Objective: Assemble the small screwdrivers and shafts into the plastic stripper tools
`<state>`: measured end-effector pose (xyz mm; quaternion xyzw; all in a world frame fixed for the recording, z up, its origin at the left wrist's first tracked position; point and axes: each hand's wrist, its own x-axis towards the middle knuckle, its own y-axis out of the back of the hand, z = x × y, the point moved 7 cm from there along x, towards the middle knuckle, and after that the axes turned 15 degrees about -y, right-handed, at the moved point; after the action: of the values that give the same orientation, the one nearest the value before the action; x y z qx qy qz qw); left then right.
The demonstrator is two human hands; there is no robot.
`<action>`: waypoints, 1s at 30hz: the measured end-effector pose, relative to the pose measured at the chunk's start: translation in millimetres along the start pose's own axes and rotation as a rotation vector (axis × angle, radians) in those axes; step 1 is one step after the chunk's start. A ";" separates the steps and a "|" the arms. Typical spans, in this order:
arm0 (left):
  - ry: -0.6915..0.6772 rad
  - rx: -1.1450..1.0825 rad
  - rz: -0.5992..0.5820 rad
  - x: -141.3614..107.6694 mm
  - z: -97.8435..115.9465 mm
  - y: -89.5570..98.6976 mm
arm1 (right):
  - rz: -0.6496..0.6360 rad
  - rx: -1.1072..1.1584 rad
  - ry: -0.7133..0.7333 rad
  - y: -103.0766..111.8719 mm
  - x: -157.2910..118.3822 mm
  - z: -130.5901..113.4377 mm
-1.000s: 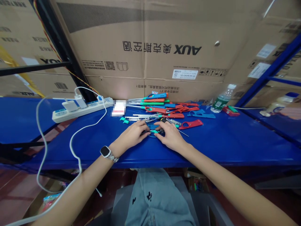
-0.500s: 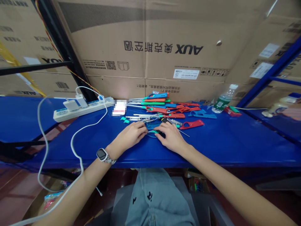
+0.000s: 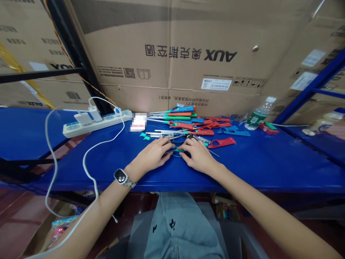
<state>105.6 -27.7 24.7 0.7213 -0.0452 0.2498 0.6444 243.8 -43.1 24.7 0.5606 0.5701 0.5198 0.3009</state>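
Saw solid blue on the worktop (image 3: 258, 162), and brown with black print and a dark dotted band on the carton (image 3: 194, 32) at the top of the frame. Noted red, orange, green and blue on the handles (image 3: 178, 118) at centre, turquoise on the small piece (image 3: 178, 150) just below, faded blue on the trousers (image 3: 183, 216) at bottom centre, white on the power strip (image 3: 106, 124) at left.
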 end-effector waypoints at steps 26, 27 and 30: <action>-0.045 0.146 -0.174 -11.3 2.4 -4.8 | 0.016 0.013 -0.022 0.8 0.7 3.2; -0.047 0.149 -0.170 -11.2 3.2 -4.2 | 0.012 -0.002 -0.017 1.1 0.9 2.4; -0.061 0.167 -0.172 -11.4 5.1 -3.1 | 0.012 -0.035 -0.002 1.7 1.5 1.2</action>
<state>98.3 -35.0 16.9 0.7809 0.0183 0.1745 0.5995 245.2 -41.7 26.3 0.5593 0.5570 0.5309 0.3082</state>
